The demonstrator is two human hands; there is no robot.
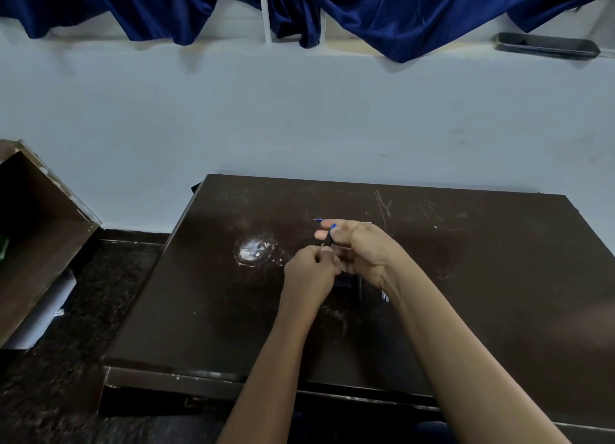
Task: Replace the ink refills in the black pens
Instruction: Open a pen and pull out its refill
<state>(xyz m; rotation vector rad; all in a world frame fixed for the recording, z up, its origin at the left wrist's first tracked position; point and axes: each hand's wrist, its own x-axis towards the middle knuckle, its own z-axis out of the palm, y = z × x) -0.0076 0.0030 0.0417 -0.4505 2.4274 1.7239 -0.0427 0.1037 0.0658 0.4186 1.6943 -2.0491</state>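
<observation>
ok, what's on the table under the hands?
Dark pens lie on the table below the right hand and left hand; wrists cover the rest, count unclear.

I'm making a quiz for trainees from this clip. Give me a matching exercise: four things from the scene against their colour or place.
Column 1:
1. curtain
2. table
3. pen
4. tray

Column 2:
A. dark brown, scratched
B. on the ledge at upper right
C. deep blue, draped along the top
D. held between the left hand and right hand

Pairs: 1-C, 2-A, 3-D, 4-B
</observation>
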